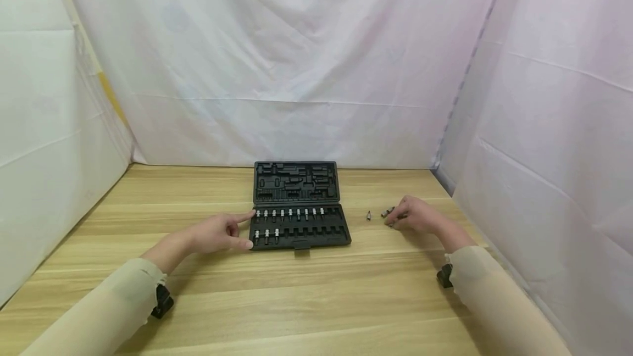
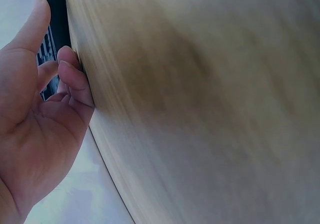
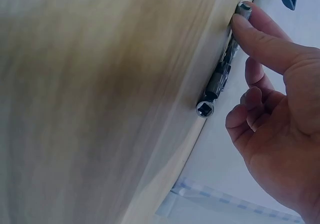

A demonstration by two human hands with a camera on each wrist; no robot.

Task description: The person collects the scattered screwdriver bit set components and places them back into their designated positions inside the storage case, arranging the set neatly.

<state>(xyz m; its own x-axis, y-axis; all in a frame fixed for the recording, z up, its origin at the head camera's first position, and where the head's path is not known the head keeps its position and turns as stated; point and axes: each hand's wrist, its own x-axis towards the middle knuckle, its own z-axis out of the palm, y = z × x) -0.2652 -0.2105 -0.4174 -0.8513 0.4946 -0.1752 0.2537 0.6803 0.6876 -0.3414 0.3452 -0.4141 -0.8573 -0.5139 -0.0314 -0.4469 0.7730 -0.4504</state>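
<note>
A black plastic case [image 1: 321,242] lies open in the head view, its tray toward me. Silver bit sockets [image 1: 290,213] fill most of its upper row, and three more [image 1: 267,233] stand at the left of the lower row. My left hand [image 1: 217,233] touches the case's left edge with thumb and index finger spread straight; its other fingers curl loosely. To the right, my right hand [image 1: 417,216] pinches a bit socket [image 3: 244,8] between thumb and index finger. More loose bit sockets [image 3: 215,83] lie on the table by that hand, partly hidden in the head view.
A single bit socket [image 1: 368,216] lies between the case and my right hand. The case's moulded lid [image 1: 296,183] leans back behind the tray. White sheets [image 1: 296,70] enclose the wooden table [image 1: 296,301] at the back and both sides.
</note>
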